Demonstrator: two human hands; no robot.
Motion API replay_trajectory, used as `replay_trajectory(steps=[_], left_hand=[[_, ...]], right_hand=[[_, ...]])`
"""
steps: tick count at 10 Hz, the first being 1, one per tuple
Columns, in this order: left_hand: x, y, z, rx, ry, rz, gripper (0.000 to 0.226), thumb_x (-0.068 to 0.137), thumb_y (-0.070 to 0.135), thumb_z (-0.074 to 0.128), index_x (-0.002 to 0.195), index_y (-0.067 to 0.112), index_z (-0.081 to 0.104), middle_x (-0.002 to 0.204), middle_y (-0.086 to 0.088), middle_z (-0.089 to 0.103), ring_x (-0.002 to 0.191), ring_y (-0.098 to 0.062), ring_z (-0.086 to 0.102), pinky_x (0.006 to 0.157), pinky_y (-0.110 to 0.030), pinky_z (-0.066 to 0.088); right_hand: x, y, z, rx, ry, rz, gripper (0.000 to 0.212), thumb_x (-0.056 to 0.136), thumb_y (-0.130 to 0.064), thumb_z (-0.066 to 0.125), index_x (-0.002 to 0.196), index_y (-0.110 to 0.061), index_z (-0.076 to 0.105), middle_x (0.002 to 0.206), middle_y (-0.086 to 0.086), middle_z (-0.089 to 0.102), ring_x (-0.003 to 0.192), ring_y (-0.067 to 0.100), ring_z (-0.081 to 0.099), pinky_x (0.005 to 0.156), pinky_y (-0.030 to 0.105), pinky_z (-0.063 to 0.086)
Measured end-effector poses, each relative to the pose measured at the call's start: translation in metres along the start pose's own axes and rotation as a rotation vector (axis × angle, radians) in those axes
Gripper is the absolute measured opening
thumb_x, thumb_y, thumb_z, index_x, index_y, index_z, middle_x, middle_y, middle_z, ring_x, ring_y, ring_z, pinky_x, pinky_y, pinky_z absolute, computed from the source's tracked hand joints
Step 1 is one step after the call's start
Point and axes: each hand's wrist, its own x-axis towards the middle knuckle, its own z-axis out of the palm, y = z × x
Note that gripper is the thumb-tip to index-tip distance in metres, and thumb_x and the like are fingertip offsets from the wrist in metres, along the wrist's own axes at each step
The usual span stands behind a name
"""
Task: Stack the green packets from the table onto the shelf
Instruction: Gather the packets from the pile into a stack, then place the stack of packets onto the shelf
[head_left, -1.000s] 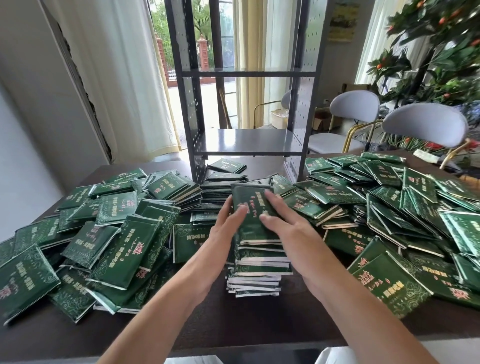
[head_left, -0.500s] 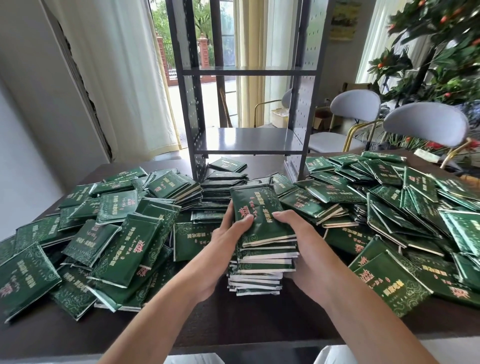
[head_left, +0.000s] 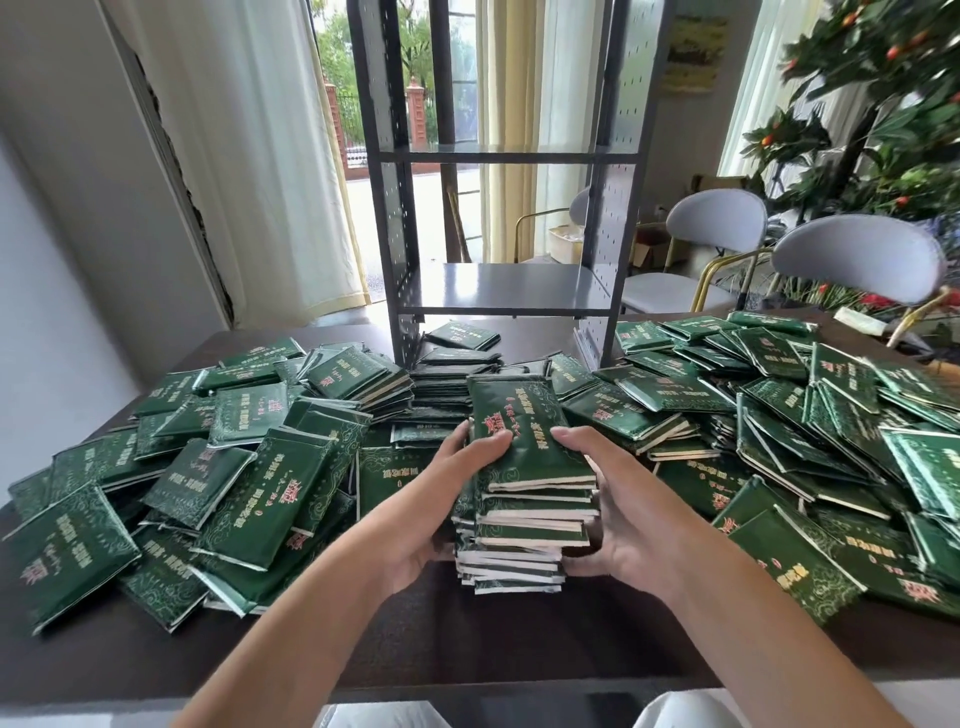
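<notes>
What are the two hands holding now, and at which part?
A stack of green packets, gripped by its two long sides: left hand on the left side, right hand on the right, thumbs on the top packet.

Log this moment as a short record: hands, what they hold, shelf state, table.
left hand: grips the left side of the stack, thumb on top
right hand: grips the right side, thumb on top
stack of green packets: upright between both hands, base near the table
shelf: lower board bare, no packets on it
loose packets: heaped on both sides of the table
</notes>
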Motion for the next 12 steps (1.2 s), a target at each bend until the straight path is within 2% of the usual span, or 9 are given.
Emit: replay_trajectory(steps=[1, 3, 5, 6, 7, 8, 9, 11, 12], left_hand=[[-0.004, 0.000, -0.001, -0.103, -0.017, -0.052, 0.083, 0.068, 0.061, 0.083, 0.138, 0.023, 0.058, 0.120, -0.007, 0.074, 0.109, -0.028, 0.072, 0.102, -0.049, 0.053], [-0.008, 0.007, -0.001, -0.137, -0.080, -0.038, 0.063, 0.074, 0.044, 0.082, 0.126, 0.011, 0.068, 0.117, -0.011, 0.075, 0.111, -0.031, 0.071, 0.103, -0.044, 0.051], [-0.007, 0.015, -0.002, -0.061, -0.097, 0.210, 0.088, 0.058, 0.026, 0.082, 0.139, 0.031, 0.048, 0.120, -0.005, 0.074, 0.108, -0.026, 0.071, 0.095, -0.043, 0.056], [-0.003, 0.012, -0.007, 0.068, -0.137, 0.323, 0.113, 0.055, 0.020, 0.080, 0.152, 0.042, 0.026, 0.129, -0.003, 0.069, 0.116, -0.028, 0.067, 0.103, -0.047, 0.052], [0.001, -0.002, -0.011, 0.188, -0.209, 0.366, 0.126, 0.064, 0.000, 0.073, 0.150, 0.061, 0.003, 0.143, 0.015, 0.058, 0.121, -0.016, 0.065, 0.096, -0.032, 0.053], [0.003, -0.018, -0.013, 0.247, -0.231, 0.385, 0.130, 0.068, -0.012, 0.064, 0.144, 0.067, -0.005, 0.148, 0.015, 0.053, 0.108, -0.012, 0.068, 0.090, -0.029, 0.054], [0.003, -0.026, -0.016, 0.274, -0.227, 0.374, 0.133, 0.072, -0.017, 0.067, 0.137, 0.075, -0.005, 0.143, 0.019, 0.057, 0.108, -0.010, 0.067, 0.090, -0.028, 0.054], [0.003, -0.018, -0.014, 0.278, -0.165, 0.243, 0.114, 0.076, -0.024, 0.068, 0.161, 0.012, 0.002, 0.106, 0.019, 0.074, 0.090, 0.004, 0.070, 0.077, -0.013, 0.052], [0.003, -0.009, -0.020, 0.292, -0.147, 0.256, 0.124, 0.066, -0.009, 0.077, 0.162, 0.026, 0.007, 0.115, 0.015, 0.074, 0.104, -0.008, 0.071, 0.083, -0.022, 0.054]], right_hand=[[0.001, -0.001, -0.001, -0.032, -0.037, -0.003, 0.080, 0.053, -0.059, 0.083, 0.120, -0.017, 0.070, 0.114, 0.011, 0.075, 0.102, 0.029, 0.073, 0.085, 0.047, 0.059], [0.007, -0.003, -0.007, 0.000, -0.109, -0.058, 0.090, 0.052, -0.051, 0.093, 0.128, -0.014, 0.065, 0.120, 0.013, 0.072, 0.115, 0.033, 0.068, 0.109, 0.052, 0.045], [0.008, -0.017, -0.009, 0.079, -0.349, -0.252, 0.071, 0.072, -0.013, 0.073, 0.139, -0.019, 0.050, 0.127, 0.021, 0.066, 0.108, 0.034, 0.067, 0.099, 0.049, 0.053], [0.014, -0.012, -0.009, -0.012, -0.403, -0.340, 0.099, 0.065, 0.004, 0.065, 0.152, -0.031, 0.034, 0.134, 0.030, 0.057, 0.108, 0.037, 0.064, 0.091, 0.051, 0.056], [0.020, 0.004, -0.005, -0.100, -0.368, -0.397, 0.124, 0.055, 0.011, 0.057, 0.153, -0.052, 0.016, 0.137, 0.009, 0.060, 0.107, 0.030, 0.069, 0.081, 0.042, 0.056], [0.020, 0.019, -0.001, -0.143, -0.362, -0.431, 0.124, 0.056, 0.015, 0.048, 0.157, -0.046, 0.010, 0.117, -0.016, 0.069, 0.100, 0.008, 0.072, 0.074, 0.025, 0.057], [0.020, 0.024, 0.001, -0.133, -0.340, -0.427, 0.121, 0.057, 0.016, 0.045, 0.159, -0.039, 0.011, 0.102, -0.023, 0.074, 0.095, 0.000, 0.071, 0.071, 0.019, 0.056], [0.034, 0.025, -0.003, -0.174, -0.331, -0.438, 0.133, 0.049, 0.003, 0.064, 0.147, -0.068, 0.009, 0.136, -0.015, 0.063, 0.124, 0.027, 0.061, 0.109, 0.054, 0.043], [0.033, 0.011, -0.003, -0.155, -0.326, -0.407, 0.131, 0.050, 0.008, 0.059, 0.150, -0.061, 0.009, 0.125, -0.006, 0.071, 0.111, 0.032, 0.067, 0.098, 0.053, 0.051]])
